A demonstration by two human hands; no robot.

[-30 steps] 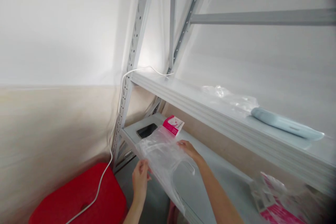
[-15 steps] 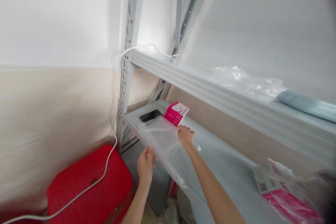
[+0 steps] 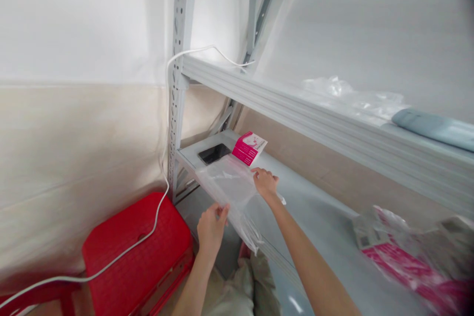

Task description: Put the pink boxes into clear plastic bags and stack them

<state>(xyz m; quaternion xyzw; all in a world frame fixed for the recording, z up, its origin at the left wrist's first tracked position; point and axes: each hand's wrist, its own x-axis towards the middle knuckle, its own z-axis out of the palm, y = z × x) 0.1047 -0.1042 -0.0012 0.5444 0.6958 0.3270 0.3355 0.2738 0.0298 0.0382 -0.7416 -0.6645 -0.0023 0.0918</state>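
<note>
A clear plastic bag [image 3: 229, 182] lies over the front of the lower shelf, its crumpled end hanging past the edge. My left hand [image 3: 212, 227] pinches the bag's near edge between thumb and fingers. On the bag's far side, my right hand [image 3: 265, 182] has its fingers curled at the edge and seems to grip it; its thumb is hidden. Just beyond the bag lies a black smartphone [image 3: 215, 153]. Beside the phone is a folded pink and white card [image 3: 248, 149], close to my right fingertips.
Pink-printed plastic packaging [image 3: 403, 261] lies on the lower shelf [image 3: 314, 227] at right. Clear plastic [image 3: 351, 96] and a grey-blue roll [image 3: 433, 126] rest on the upper shelf. A white cable [image 3: 122, 254] runs across a red stool [image 3: 137, 237] and up the metal post [image 3: 177, 123].
My left hand has moved up and right to the bag's near edge and now pinches it. My right hand stays at the far edge. The view has tilted slightly down.
</note>
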